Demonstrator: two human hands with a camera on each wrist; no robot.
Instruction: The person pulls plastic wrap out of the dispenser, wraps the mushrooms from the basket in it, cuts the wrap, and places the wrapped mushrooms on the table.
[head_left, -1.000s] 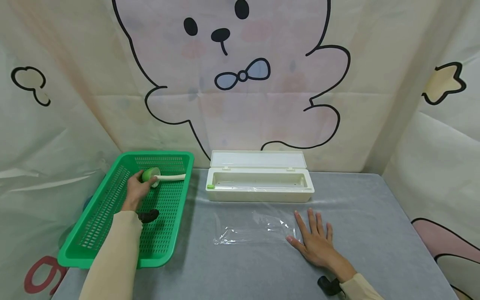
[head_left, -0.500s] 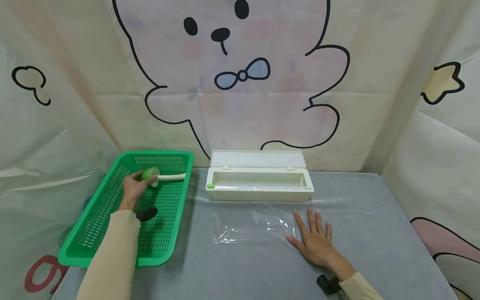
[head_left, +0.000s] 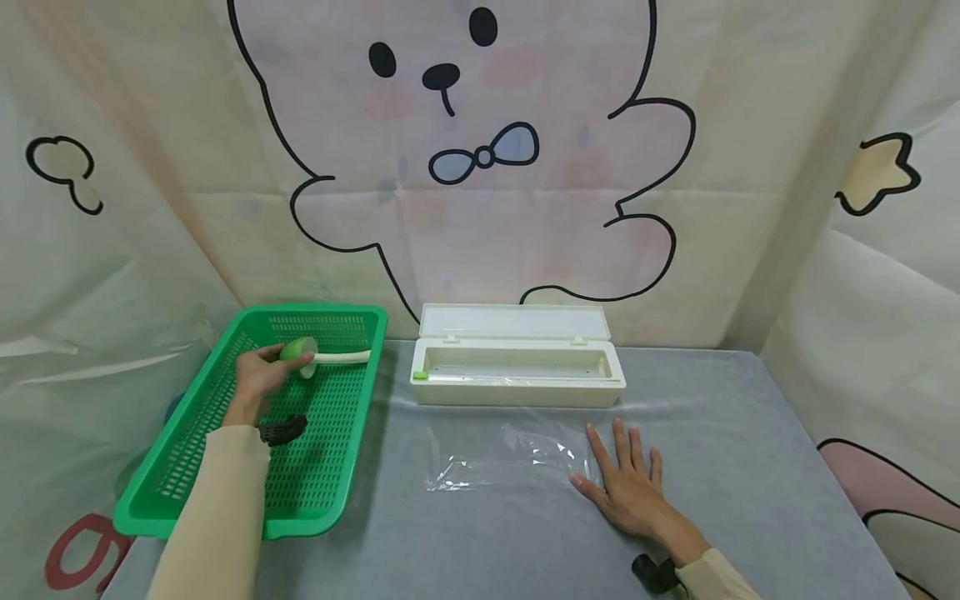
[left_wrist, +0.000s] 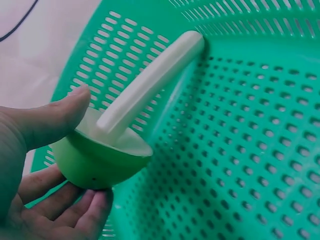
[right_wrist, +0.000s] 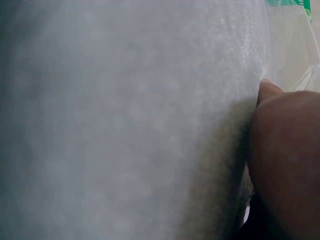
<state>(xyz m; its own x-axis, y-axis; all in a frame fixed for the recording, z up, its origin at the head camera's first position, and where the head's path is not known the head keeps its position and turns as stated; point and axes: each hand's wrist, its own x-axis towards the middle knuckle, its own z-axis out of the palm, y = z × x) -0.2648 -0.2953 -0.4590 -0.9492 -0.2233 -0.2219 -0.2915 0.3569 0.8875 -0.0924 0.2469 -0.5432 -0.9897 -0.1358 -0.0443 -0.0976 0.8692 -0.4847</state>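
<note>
My left hand point(head_left: 258, 379) is inside the green basket point(head_left: 187, 467) and grips the green head of a tool point(head_left: 298, 351) with a white handle point(head_left: 341, 357). In the left wrist view the thumb lies on the head's flat white face and the fingers curl under the green dome point(left_wrist: 95, 162), with the handle point(left_wrist: 150, 82) pointing at the basket point(left_wrist: 240, 150) wall. My right hand point(head_left: 626, 487) lies flat, fingers spread, on the grey table, its thumb on the right edge of a sheet of clear plastic wrap point(head_left: 502, 462). The right wrist view shows the thumb point(right_wrist: 280, 150) on the table.
A white dispenser box point(head_left: 517, 375) with its lid open stands behind the wrap at mid table. A cartoon bear curtain hangs at the back and sides. The grey table point(head_left: 750, 467) runs on to the right of my right hand.
My left hand has lifted the green head of the tool slightly and shifted a little left. My right hand has stayed flat on the table.
</note>
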